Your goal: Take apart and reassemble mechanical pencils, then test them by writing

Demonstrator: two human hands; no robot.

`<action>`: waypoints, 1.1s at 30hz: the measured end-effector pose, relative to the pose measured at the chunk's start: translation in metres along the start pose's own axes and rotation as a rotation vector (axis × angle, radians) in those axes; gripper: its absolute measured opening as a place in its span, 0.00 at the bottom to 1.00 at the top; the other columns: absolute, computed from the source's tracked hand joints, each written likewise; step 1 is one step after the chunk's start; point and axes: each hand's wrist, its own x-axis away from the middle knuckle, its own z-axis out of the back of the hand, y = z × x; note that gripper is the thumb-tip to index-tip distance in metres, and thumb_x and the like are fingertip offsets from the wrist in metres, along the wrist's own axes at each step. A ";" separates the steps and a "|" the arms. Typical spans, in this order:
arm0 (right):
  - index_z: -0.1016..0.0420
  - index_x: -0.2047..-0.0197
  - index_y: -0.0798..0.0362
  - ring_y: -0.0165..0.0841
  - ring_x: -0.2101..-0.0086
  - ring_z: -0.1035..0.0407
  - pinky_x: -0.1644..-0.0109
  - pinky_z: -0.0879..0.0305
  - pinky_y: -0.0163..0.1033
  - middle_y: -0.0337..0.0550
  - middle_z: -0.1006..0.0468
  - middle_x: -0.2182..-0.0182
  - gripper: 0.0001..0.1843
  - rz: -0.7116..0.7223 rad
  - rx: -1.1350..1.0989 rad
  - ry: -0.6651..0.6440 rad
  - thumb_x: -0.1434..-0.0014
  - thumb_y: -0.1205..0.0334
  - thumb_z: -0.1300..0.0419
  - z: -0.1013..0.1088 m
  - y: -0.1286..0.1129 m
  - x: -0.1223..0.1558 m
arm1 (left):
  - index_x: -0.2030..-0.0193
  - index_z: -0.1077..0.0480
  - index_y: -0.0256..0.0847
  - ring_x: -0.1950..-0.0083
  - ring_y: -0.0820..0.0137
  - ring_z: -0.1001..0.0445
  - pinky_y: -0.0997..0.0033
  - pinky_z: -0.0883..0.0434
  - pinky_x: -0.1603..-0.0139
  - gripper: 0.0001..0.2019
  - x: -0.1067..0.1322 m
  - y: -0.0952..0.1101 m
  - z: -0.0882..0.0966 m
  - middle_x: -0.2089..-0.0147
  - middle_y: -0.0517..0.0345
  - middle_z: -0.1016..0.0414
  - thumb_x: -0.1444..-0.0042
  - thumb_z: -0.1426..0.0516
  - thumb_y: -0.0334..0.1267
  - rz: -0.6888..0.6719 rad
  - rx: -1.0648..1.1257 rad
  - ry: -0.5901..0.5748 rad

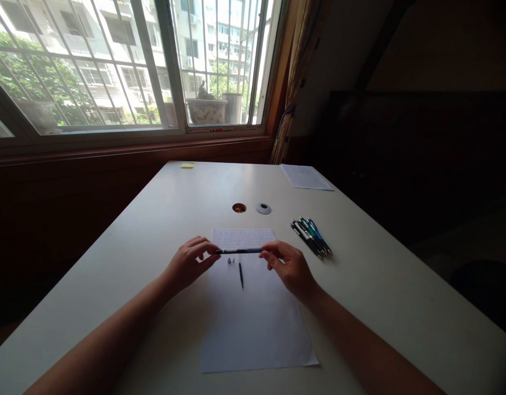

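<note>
Both my hands hold a dark pen (238, 251) level above a sheet of white paper (253, 323) on the table. My left hand (191, 263) pinches the pen's left end with thumb and fingers. My right hand (289, 266) grips its right end, fingers curled. Under the pen, a thin dark refill (240, 275) lies on the paper. Two small pale parts (231, 260) lie just left of the refill's top.
A bundle of several pens (311, 236) lies to the right of the paper. A cable hole (239, 208) and its grey cap (263, 208) sit farther back. Another printed sheet (306, 176) and a yellow sticky note (187, 165) lie near the far edge, under the window.
</note>
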 end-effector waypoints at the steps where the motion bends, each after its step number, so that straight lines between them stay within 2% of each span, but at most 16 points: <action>1: 0.24 0.59 0.51 0.31 0.74 0.29 0.68 0.31 0.38 0.41 0.22 0.67 0.06 0.001 0.002 -0.001 0.37 0.60 0.39 0.000 0.000 0.000 | 0.58 0.25 0.39 0.69 0.72 0.30 0.73 0.29 0.68 0.05 0.001 -0.001 -0.001 0.66 0.54 0.25 0.38 0.42 0.36 0.016 0.019 -0.004; 6: 0.24 0.58 0.50 0.31 0.74 0.30 0.68 0.31 0.38 0.41 0.21 0.67 0.07 -0.005 -0.007 0.013 0.37 0.59 0.40 0.001 0.003 0.000 | 0.59 0.25 0.38 0.69 0.72 0.29 0.74 0.29 0.69 0.06 0.001 -0.004 -0.002 0.66 0.53 0.26 0.37 0.42 0.37 0.079 0.098 -0.006; 15: 0.24 0.58 0.51 0.32 0.74 0.30 0.68 0.30 0.39 0.43 0.21 0.67 0.08 -0.043 -0.047 0.041 0.37 0.56 0.39 0.001 0.003 0.000 | 0.60 0.25 0.38 0.68 0.73 0.29 0.74 0.31 0.70 0.06 -0.002 0.005 0.005 0.65 0.54 0.26 0.37 0.43 0.36 0.162 0.185 -0.013; 23: 0.24 0.58 0.51 0.32 0.74 0.30 0.69 0.30 0.38 0.43 0.21 0.67 0.09 -0.045 -0.047 0.045 0.37 0.56 0.39 0.002 0.000 -0.001 | 0.54 0.30 0.39 0.63 0.72 0.27 0.73 0.25 0.65 0.06 -0.001 0.004 0.002 0.57 0.52 0.28 0.38 0.42 0.35 0.136 0.228 0.029; 28: 0.24 0.58 0.51 0.32 0.74 0.30 0.69 0.30 0.38 0.42 0.21 0.67 0.08 -0.039 -0.029 0.022 0.37 0.57 0.39 0.001 0.000 0.000 | 0.55 0.31 0.40 0.59 0.70 0.28 0.65 0.23 0.59 0.07 0.001 0.001 -0.002 0.55 0.51 0.31 0.39 0.40 0.36 0.097 0.253 0.023; 33: 0.24 0.59 0.51 0.32 0.74 0.29 0.68 0.31 0.38 0.42 0.21 0.67 0.07 -0.005 -0.013 -0.001 0.37 0.58 0.39 -0.001 0.002 0.000 | 0.59 0.32 0.40 0.61 0.70 0.29 0.67 0.24 0.61 0.04 0.001 0.002 -0.002 0.58 0.53 0.31 0.39 0.40 0.34 0.099 0.235 0.019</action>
